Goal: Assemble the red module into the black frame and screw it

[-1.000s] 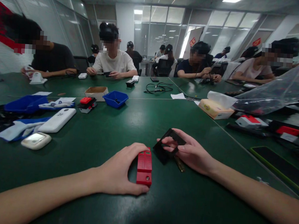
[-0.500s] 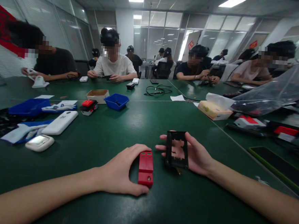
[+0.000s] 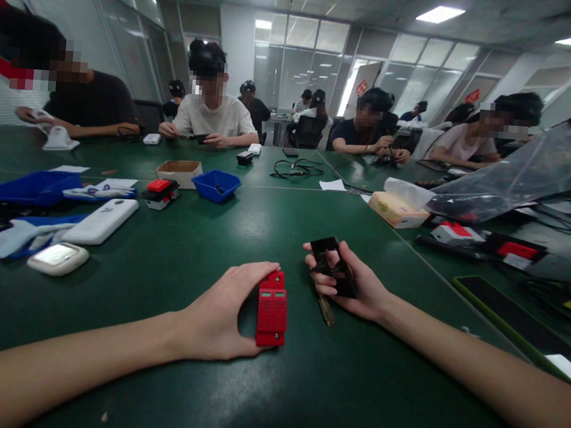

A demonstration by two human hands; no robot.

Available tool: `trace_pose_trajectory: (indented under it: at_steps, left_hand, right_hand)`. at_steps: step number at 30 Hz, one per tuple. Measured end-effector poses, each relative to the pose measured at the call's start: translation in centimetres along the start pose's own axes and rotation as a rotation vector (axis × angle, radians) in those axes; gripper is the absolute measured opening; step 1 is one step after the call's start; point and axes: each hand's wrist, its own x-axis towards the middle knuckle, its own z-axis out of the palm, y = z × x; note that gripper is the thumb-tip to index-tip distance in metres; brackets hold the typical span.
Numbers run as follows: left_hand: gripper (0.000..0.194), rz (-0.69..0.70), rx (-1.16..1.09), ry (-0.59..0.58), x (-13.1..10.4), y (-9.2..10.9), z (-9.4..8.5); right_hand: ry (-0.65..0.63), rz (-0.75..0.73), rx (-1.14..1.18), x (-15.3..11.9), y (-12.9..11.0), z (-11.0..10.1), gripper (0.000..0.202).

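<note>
My left hand (image 3: 217,310) is closed round a red two-pole surge protector (image 3: 272,314) just above or on the green table; two small green windows and screw heads show on its front. To the right, my right hand (image 3: 359,281) grips a black plastic frame (image 3: 330,250) with cut-outs, tilted, the fingers wrapped round its side and the thumb along its edge. A brass-coloured, slim thing (image 3: 326,311) sticks out below these fingers; its kind and whether the hand holds it I cannot tell.
Blue bins (image 3: 216,186), a cardboard box (image 3: 178,174), gloves (image 3: 24,235) and a white power bank-like case (image 3: 102,221) lie at left. A tissue pack (image 3: 398,202), a plastic bag (image 3: 503,177) and a black-green mat (image 3: 508,314) are at right. Several people sit around the table.
The surge protector has tipped so that more of its front faces me. The right hand has turned and tilted the black frame, and more of the brass-coloured thing shows. The view has shifted slightly.
</note>
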Motion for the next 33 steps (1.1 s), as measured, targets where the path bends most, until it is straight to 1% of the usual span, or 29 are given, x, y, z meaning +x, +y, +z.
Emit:
trace_pose_trajectory:
  at_steps: [4, 8, 12, 13, 16, 18, 22, 29, 33]
  left_hand:
    - [0.097, -0.012, -0.01, 0.0, 0.0, 0.2, 0.1]
    - [0.092, 0.028, 0.0, -0.001, 0.1, -0.1, 0.2]
    - [0.087, 0.035, -0.013, 0.002, 0.2, -0.1, 0.2]
    - [0.087, 0.022, -0.017, 0.002, 0.2, -0.1, 0.1]
    - [0.087, -0.036, -0.033, 0.001, 0.2, 0.2, 0.1]
    - [0.087, -0.067, -0.044, 0.002, 0.2, 0.2, 0.1]
    - [0.085, -0.081, -0.064, 0.014, 0.4, 0.2, 0.0]
    - [0.085, -0.099, -0.09, 0.007, 0.6, 0.1, 0.1]
    - [0.087, -0.11, -0.099, -0.009, 0.7, 0.3, -0.1]
  right_hand:
    - [0.002, -0.028, -0.055, -0.1, 0.2, -0.2, 0.049]
    - [0.002, -0.04, -0.07, -0.2, 0.2, 0.1, 0.05]
    - [0.015, -0.036, -0.05, 0.0, 0.0, 0.3, 0.051]
    - [0.022, -0.05, -0.05, 0.0, -0.1, 0.3, 0.048]
    - [0.051, -0.12, -0.071, 0.3, 0.0, 0.0, 0.03]
    - [0.07, -0.171, -0.093, 0.3, 0.1, -0.1, 0.025]
    - [0.098, -0.232, -0.135, 0.2, 0.1, -0.3, 0.026]
    - [0.066, -0.279, -0.201, -0.6, 0.4, 0.3, 0.023]
    - [0.036, -0.255, -0.218, -1.1, 0.4, 0.7, 0.036]
